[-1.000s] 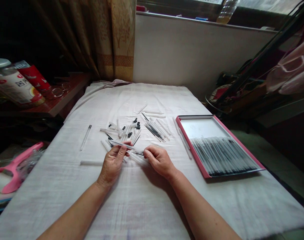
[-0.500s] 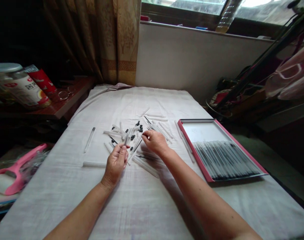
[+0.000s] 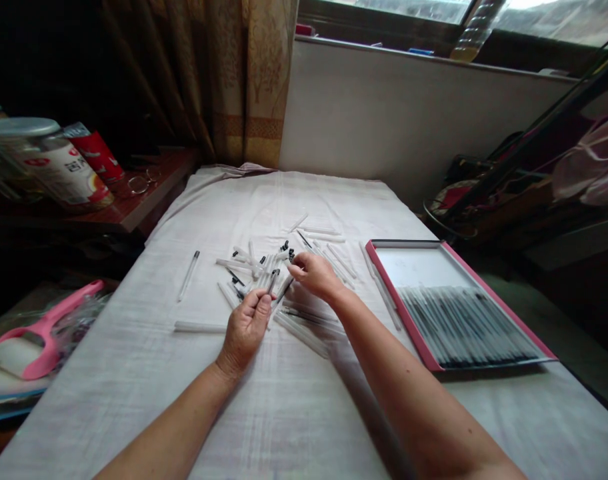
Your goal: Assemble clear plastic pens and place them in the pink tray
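Clear plastic pen tubes (image 3: 254,263) and small black caps (image 3: 285,248) lie scattered on a white cloth-covered table (image 3: 264,413). My left hand (image 3: 247,330) is closed, pinching one clear tube with a dark tip that points up and to the right. My right hand (image 3: 315,273) reaches into the pile near the black caps, its fingers curled together in a pinch; what they hold is too small to make out. A few clear tubes (image 3: 304,327) lie under my right forearm.
A pink-rimmed tray (image 3: 384,283) at the right holds a row of assembled pens. A single tube (image 3: 189,275) lies apart at the left. A wooden shelf with jars (image 3: 49,163), a pink tool (image 3: 44,330), a curtain and a wall border the table.
My right hand has moved from beside my left hand forward into the pile by the black caps. My left hand keeps hold of its tube. The view has shifted slightly.
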Demonstrator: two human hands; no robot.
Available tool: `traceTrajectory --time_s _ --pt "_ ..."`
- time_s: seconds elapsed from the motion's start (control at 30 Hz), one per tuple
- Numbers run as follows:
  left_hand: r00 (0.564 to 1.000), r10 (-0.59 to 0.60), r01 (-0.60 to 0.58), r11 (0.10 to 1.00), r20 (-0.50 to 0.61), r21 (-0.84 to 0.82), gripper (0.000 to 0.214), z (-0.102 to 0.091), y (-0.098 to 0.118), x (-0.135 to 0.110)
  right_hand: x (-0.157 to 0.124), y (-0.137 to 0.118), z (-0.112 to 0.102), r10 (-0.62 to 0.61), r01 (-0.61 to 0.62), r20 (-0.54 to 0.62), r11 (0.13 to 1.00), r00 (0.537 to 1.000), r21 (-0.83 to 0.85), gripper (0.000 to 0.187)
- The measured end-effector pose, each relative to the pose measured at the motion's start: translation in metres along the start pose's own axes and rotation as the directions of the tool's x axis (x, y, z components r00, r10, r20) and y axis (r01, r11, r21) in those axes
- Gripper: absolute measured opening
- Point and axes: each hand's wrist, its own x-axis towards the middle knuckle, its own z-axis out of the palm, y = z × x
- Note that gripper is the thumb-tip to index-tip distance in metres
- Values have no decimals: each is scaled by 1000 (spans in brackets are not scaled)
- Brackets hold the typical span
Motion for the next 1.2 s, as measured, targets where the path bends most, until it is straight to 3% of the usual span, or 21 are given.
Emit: traceTrajectory --time_s 0.03,0.1,0.2,0.27,0.37,0.47,0.57,0.73,0.97,1.2 --pt "1000 24 -24 999 6 41 39 0 0 -1 -6 4 -2 9 -11 15 987 1000 161 12" --pt "996 93 -95 984 20 149 34 0 0 -2 -23 12 -7 43 -62 53 881 998 468 9" --pt "969 241 -247 916 57 316 27 2 0 -3 -51 21 -15 80 -109 74 688 994 717 31" --pt "934 342 -353 852 98 386 24 3 -2 -4 -69 25 -18 89 -126 90 603 992 788 44" --pt "884 437 -462 764 166 451 23 4 -4 -5 -85 30 -18 145 -155 94 498 985 853 42" --pt "859 471 -504 706 202 497 24 4 -5 -5 -89 32 -15 254 -173 77 382 964 908 43" --pt "843 485 -529 672 233 518 24 5 -3 -5 -89 30 -12 293 -188 92 320 952 929 44" --pt "824 507 -557 643 253 526 22 6 -2 -6 -88 25 -7 264 -174 92 305 960 936 42" --pt "820 496 -565 624 285 539 22 6 -3 -6 -90 27 -3 222 -168 89 368 971 915 39" --pt "811 452 -584 585 371 563 24 6 1 -7 -91 30 -12 99 -160 127 563 987 811 34"
